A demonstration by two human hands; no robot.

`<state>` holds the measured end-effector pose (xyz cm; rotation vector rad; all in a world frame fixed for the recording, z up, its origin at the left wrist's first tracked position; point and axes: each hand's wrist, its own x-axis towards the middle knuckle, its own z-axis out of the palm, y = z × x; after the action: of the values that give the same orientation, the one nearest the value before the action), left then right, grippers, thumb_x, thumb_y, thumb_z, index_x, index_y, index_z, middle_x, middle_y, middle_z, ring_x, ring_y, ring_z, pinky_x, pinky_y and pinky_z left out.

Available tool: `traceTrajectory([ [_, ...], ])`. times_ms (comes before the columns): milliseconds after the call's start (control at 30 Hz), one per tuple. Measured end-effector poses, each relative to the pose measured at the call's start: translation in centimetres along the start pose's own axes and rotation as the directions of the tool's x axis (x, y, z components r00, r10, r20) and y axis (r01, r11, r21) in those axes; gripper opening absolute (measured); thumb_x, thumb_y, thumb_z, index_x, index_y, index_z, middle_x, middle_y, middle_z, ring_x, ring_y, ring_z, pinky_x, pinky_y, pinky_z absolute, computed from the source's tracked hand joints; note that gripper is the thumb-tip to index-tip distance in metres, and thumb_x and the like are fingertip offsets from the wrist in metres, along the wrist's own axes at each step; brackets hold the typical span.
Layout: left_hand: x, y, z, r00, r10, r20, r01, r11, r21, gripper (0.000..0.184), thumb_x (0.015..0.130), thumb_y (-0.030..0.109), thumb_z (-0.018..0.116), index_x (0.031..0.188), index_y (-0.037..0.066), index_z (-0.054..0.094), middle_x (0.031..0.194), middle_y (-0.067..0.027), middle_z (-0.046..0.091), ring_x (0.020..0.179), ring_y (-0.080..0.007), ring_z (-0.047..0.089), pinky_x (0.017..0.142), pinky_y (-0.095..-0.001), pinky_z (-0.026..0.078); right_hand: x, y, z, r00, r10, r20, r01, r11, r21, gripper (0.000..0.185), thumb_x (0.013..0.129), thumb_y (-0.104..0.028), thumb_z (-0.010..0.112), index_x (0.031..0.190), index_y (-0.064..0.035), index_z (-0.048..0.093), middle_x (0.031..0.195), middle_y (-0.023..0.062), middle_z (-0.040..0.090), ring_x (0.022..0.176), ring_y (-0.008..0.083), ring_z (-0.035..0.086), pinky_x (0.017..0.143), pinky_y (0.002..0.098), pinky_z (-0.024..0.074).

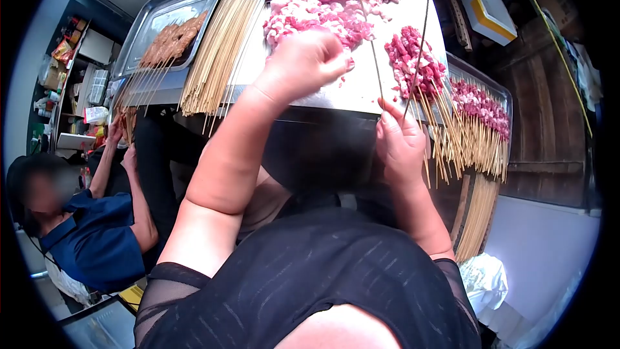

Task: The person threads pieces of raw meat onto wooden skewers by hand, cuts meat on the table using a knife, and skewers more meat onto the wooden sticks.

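The top (310,265) I saw was black with faint pale dashes (361,236). Short sleeves (173,287) were sheer dark mesh, ending on the upper arms (208,229).

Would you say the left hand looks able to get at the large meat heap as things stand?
Probably yes: the left hand seems close to the large meat heap, with nothing visibly blocking it; the skewers in the right hand stand clear of it.

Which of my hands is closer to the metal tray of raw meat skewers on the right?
Right. Your right hand, holding two thin sticks, is left of the metal tray, with other skewers between them. Your left hand is farther left, by the large meat pile.
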<state>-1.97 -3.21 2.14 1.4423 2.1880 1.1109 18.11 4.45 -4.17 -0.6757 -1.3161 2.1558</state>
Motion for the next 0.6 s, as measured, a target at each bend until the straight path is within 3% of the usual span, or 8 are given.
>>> traceTrajectory([
  [33, 0.0, 1.1, -1.2, 0.964, -0.258, 0.071, 0.266, 0.895, -0.358, 0.012, 0.086, 0.014, 0.061, 0.085, 0.001, 0.062, 0.076, -0.0069, 0.065, 0.07, -0.0066, 0.06, 0.06, -0.021, 0.049, 0.0, 0.5, -0.3, 1.0, -0.019, 0.023, 0.019, 1.0, 0.006, 0.026, 0.092, -0.008, 0.05, 0.117, -0.0012, 0.056, 0.068, -0.0045, 0.05, 0.05, -0.0004, 0.037, 0.043, 0.0131, 0.0281],
  [100, 0.9, -0.8, -2.2, 0.984, -0.06, -0.166, -0.055, 0.789, -0.611, 0.018, 0.087, 0.014, 0.061, 0.097, 0.0, 0.06, 0.083, -0.0088, 0.065, 0.073, -0.0106, 0.062, 0.066, -0.0232, 0.052, 0.1, 0.8, -0.2, 0.998, -0.04, 0.055, 0.039, 0.999, 0.014, 0.026, 0.092, -0.008, 0.05, 0.117, -0.001, 0.056, 0.068, -0.0043, 0.05, 0.051, -0.0002, 0.038, 0.044, 0.0133, 0.0287],
  [167, 1.4, -1.7, -2.6, 0.969, -0.163, -0.187, -0.077, 0.519, -0.851, 0.028, 0.088, 0.014, 0.059, 0.111, -0.001, 0.055, 0.09, -0.0094, 0.064, 0.08, -0.0148, 0.063, 0.077, -0.0276, 0.053, -0.4, 0.9, 0.0, 0.992, -0.059, 0.108, 0.07, 0.993, -0.096, 0.026, 0.091, -0.006, 0.051, 0.116, -0.0006, 0.057, 0.07, -0.0037, 0.051, 0.055, 0.0005, 0.041, 0.048, 0.014, 0.0313],
  [200, 1.5, -2.3, -2.9, 0.98, -0.14, -0.141, -0.069, 0.425, -0.902, 0.033, 0.092, 0.015, 0.052, 0.12, -0.003, 0.048, 0.1, -0.0126, 0.061, 0.09, -0.0182, 0.062, 0.086, -0.0315, 0.051, -0.5, 1.0, 0.0, 0.988, -0.075, 0.135, 0.089, 0.991, -0.1, 0.026, 0.091, -0.004, 0.051, 0.115, 0.0001, 0.058, 0.071, -0.0035, 0.051, 0.058, 0.0017, 0.043, 0.05, 0.015, 0.0335],
  [233, 1.6, -2.8, -2.9, 0.979, -0.143, -0.147, -0.072, 0.429, -0.901, 0.033, 0.092, 0.015, 0.052, 0.12, -0.003, 0.048, 0.1, -0.0126, 0.061, 0.09, -0.0182, 0.062, 0.086, -0.0315, 0.051, -0.5, 1.2, 0.0, 0.987, -0.074, 0.142, 0.089, 0.991, -0.098, 0.026, 0.091, -0.004, 0.051, 0.115, 0.0001, 0.058, 0.071, -0.0035, 0.051, 0.058, 0.0017, 0.043, 0.05, 0.015, 0.0335],
  [300, 1.7, -3.2, -2.8, 0.982, -0.17, -0.084, -0.052, 0.185, -0.981, 0.033, 0.095, 0.016, 0.045, 0.121, -0.005, 0.047, 0.106, -0.0149, 0.059, 0.095, -0.0199, 0.06, 0.09, -0.033, 0.049, -0.4, 1.6, 0.1, 0.982, -0.095, 0.162, 0.12, 0.981, -0.15, 0.025, 0.09, -0.004, 0.052, 0.114, 0.0008, 0.058, 0.07, -0.0035, 0.05, 0.058, 0.0024, 0.043, 0.051, 0.0156, 0.0339],
  [467, 1.6, -2.8, -2.7, 0.982, -0.183, -0.04, -0.01, 0.162, -0.987, 0.032, 0.098, 0.02, 0.035, 0.115, -0.006, 0.046, 0.116, -0.0254, 0.053, 0.109, -0.0304, 0.056, 0.095, -0.0421, 0.047, -0.3, 1.6, 0.1, 0.985, -0.075, 0.157, 0.104, 0.977, -0.185, 0.024, 0.09, -0.002, 0.052, 0.113, 0.001, 0.059, 0.071, -0.0034, 0.051, 0.058, 0.0026, 0.042, 0.051, 0.0159, 0.0339],
  [600, 1.4, -2.6, -2.6, 0.984, -0.178, -0.029, 0.005, 0.188, -0.982, 0.032, 0.098, 0.02, 0.036, 0.114, -0.005, 0.047, 0.112, -0.024, 0.057, 0.104, -0.0299, 0.059, 0.092, -0.0408, 0.05, -0.2, 0.9, 0.0, 0.986, -0.07, 0.148, 0.103, 0.968, -0.229, 0.024, 0.09, -0.002, 0.053, 0.112, 0.0, 0.06, 0.071, -0.0036, 0.051, 0.058, 0.0023, 0.042, 0.052, 0.0159, 0.0343],
])
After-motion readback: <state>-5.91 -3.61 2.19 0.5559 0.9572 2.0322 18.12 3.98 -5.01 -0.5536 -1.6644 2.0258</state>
